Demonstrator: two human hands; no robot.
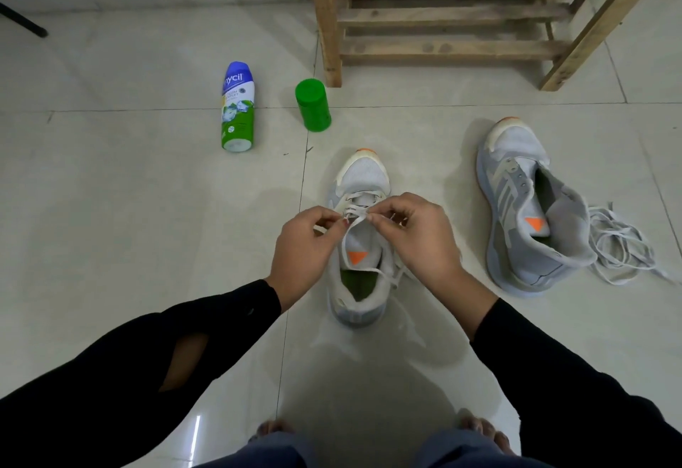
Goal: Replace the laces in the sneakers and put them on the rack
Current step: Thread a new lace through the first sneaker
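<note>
Two hands: left hand (306, 246) and right hand (420, 242) meet over the near sneaker (363, 172), each pinching a bit of white lace (356, 209) betw. thumb and fingertips.
Near sneaker: on the floor (147, 209) betw. the forearms, toe pointing away. Lace crosses the lowest eyelets only, upper rows look unthreaded — early going, I'd say.
Second sneaker (516, 187): off to the right, tongue flopped open, eyelets bare — no lace in it yet.
Loose lace (620, 246): tangled heap just beside that shoe's heel; old or new, can't tell.
Spray bottle (238, 105) & green jar (313, 105): farther left, untouched.
Rack (443, 17): wooden, at the back, no shoes on the slats in view.
Left to do: finish shoe 1, lace shoe 2, rack both.
</note>
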